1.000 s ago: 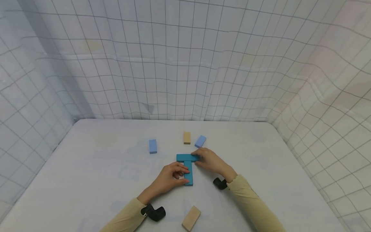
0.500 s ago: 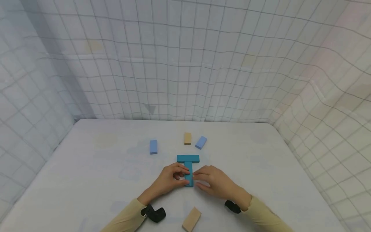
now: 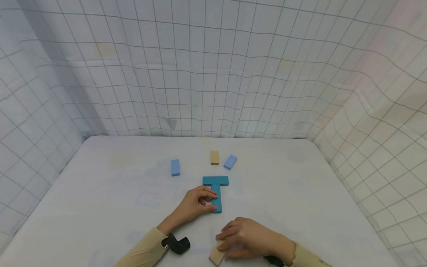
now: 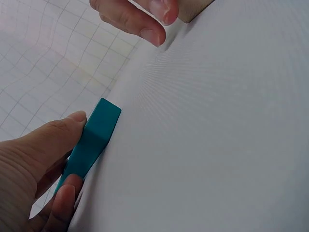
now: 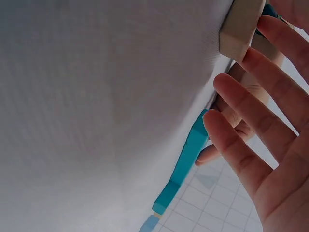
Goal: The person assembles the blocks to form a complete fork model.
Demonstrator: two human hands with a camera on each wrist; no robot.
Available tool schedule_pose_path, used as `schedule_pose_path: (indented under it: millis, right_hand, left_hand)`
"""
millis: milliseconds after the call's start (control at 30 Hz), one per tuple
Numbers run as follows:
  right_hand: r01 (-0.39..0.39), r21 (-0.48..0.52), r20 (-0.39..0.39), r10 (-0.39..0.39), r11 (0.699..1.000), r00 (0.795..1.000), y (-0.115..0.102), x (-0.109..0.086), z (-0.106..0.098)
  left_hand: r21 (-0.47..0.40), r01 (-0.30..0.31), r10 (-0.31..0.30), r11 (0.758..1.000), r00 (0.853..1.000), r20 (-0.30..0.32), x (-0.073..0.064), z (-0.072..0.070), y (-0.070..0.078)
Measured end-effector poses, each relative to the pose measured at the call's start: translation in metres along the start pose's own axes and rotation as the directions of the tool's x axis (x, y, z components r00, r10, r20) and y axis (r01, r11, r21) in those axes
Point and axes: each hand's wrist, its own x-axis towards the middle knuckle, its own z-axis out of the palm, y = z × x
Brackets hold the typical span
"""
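Two flat teal blocks lie as a T in the head view: a crossbar block point(image 3: 215, 180) and a stem block point(image 3: 217, 203) running toward the person. My left hand point(image 3: 194, 203) rests thumb and fingertips on the stem's left side and top, the lower fingers loosely bent; the left wrist view shows the thumb on the teal block point(image 4: 99, 133). Nearer the person, my right hand point(image 3: 251, 237) reaches over a tan wooden block point(image 3: 216, 257), hiding its far end. The right wrist view shows spread fingers point(image 5: 256, 113), with fingertips right at the tan block point(image 5: 239, 34).
Beyond the T lie a blue block point(image 3: 175, 168) to the left, a small yellow block point(image 3: 215, 158) behind it and another blue block point(image 3: 230, 162) turned at an angle. A white cloth covers the table point(image 3: 100, 193). A gridded white curtain point(image 3: 213, 74) surrounds the far side.
My right hand has left the crossbar's right end and come back toward the person, down to the tan block. The left hand stays on the stem, and the blocks keep their places.
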Motion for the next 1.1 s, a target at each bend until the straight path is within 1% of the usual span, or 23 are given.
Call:
schedule_pose_path:
  millis: [100, 267, 367, 500, 600, 667, 900, 1100]
  right_hand:
    - [-0.017, -0.013, 0.020, 0.017, 1.000, 1.000, -0.001, -0.002, 0.001]
    - [-0.061, -0.053, 0.027, 0.062, 0.997, 0.998, 0.001, -0.006, 0.002]
    - [-0.099, -0.073, 0.025, 0.101, 0.992, 0.995, 0.002, -0.010, 0.000]
    - [-0.112, -0.094, 0.010, 0.114, 0.989, 0.993, 0.003, -0.013, -0.001]
    - [-0.078, -0.114, -0.013, 0.077, 0.990, 0.997, 0.002, -0.013, 0.000]
    - [-0.061, -0.129, -0.025, 0.058, 0.990, 0.998, 0.003, -0.012, 0.001]
    - [-0.027, -0.159, -0.034, 0.022, 0.987, 0.999, 0.003, -0.009, 0.002]
    - [0.002, -0.148, -0.054, -0.010, 0.989, 0.999, 0.001, -0.004, 0.002]
  left_hand:
    - [0.005, 0.004, -0.004, 1.000, 1.000, -0.003, 0.000, 0.000, 0.006]
    - [-0.007, -0.007, 0.007, 1.000, 1.000, 0.004, 0.000, -0.006, 0.031]
    - [-0.011, -0.025, 0.026, 1.000, 1.000, 0.009, 0.000, -0.009, 0.040]
    - [-0.011, -0.028, 0.029, 1.000, 1.000, 0.007, 0.000, -0.010, 0.041]
    - [-0.011, -0.011, 0.011, 1.000, 1.000, 0.005, 0.000, -0.010, 0.043]
    - [-0.010, -0.010, 0.010, 1.000, 1.000, 0.003, -0.001, -0.010, 0.043]
    - [-0.008, -0.013, 0.013, 1.000, 1.000, 0.005, -0.001, -0.010, 0.043]
    - [-0.013, -0.015, 0.015, 1.000, 1.000, 0.003, -0.001, -0.010, 0.042]
